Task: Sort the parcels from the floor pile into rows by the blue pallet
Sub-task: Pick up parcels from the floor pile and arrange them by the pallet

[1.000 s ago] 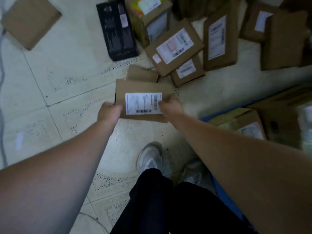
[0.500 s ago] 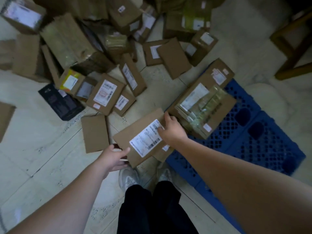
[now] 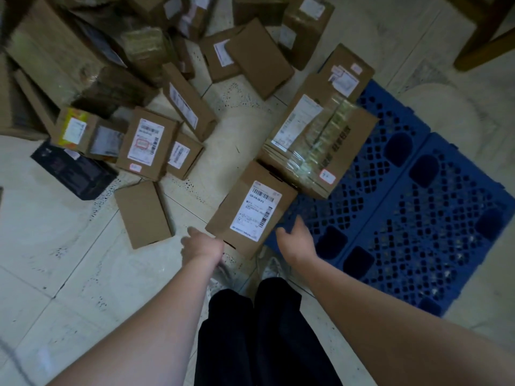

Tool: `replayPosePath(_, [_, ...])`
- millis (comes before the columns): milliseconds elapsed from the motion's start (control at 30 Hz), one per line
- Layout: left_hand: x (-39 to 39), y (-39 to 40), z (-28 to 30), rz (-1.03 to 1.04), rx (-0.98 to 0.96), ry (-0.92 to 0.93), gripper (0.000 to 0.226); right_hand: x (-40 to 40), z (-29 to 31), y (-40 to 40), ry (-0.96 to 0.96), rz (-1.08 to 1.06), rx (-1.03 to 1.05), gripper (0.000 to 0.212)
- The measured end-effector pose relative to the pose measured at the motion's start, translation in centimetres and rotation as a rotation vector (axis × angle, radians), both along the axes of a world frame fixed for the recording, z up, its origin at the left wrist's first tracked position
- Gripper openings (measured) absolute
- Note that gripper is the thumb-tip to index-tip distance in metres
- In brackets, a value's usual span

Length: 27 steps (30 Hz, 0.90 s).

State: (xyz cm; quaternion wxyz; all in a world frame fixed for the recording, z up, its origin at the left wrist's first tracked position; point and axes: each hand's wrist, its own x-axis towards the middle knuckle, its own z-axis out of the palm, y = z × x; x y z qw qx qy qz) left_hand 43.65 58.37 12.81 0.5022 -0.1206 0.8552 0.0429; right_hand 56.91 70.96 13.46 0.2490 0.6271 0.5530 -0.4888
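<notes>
The labelled parcel is lying label-up on the floor, its far corner touching the big taped box and its right edge running along the near edge of the blue pallet. My hands are hanging just beside it, one on each side, and neither is gripping anything: my left hand is hovering at its near left corner with the fingers loosely curled, and my right hand is hovering over the pallet's edge with the fingers relaxed and spread. A plain brown parcel is lying near to the left, apart from the labelled one. Beyond it the floor pile is spreading across the top left, with a black box sitting at its near edge. The big taped box is resting partly on the pallet. My dark trousers and pale shoes are showing below.
</notes>
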Motion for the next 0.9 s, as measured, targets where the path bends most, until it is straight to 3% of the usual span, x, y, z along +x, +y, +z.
replayPosePath(133, [-1.4, 1.2, -0.8, -0.123, 0.274, -0.004, 0.061, -1.7, -1.0, 0.5, 0.040, -0.233, -0.098, 0.064])
replayPosePath(267, [-1.6, 2.5, -1.2, -0.070, 0.324, -0.071, 0.046, -3.2, -1.1, 0.8, 0.012, -0.293, -0.083, 0.055])
replayPosePath(400, [-3.1, 1.4, -0.5, -0.111, 0.217, -0.073, 0.059, -4.9, 1.6, 0.7, -0.136, -0.036, 0.131, 0.048])
replayPosePath(500, [-5.4, -1.3, 0.9, -0.068, 0.135, -0.035, 0.059, -7.9, 4.5, -0.1, -0.035, 0.244, 0.389, 0.039])
replayPosePath(567, [-7.1, -3.5, 1.7, -0.017, 0.116, -0.029, 0.057, -11.2, 5.5, -0.7, 0.090, 0.351, 0.430, 0.039])
replayPosePath(733, [-11.6, -10.6, -0.2, 0.058, 0.044, -0.015, 0.051, -20.7, 3.8, -4.4, 0.234, 0.517, 0.235, 0.057])
replayPosePath(900, [-16.0, -17.1, -9.0, 0.111, -0.013, -0.022, 0.050, -28.2, -6.3, -10.9, 0.201, 0.424, 0.023, 0.042])
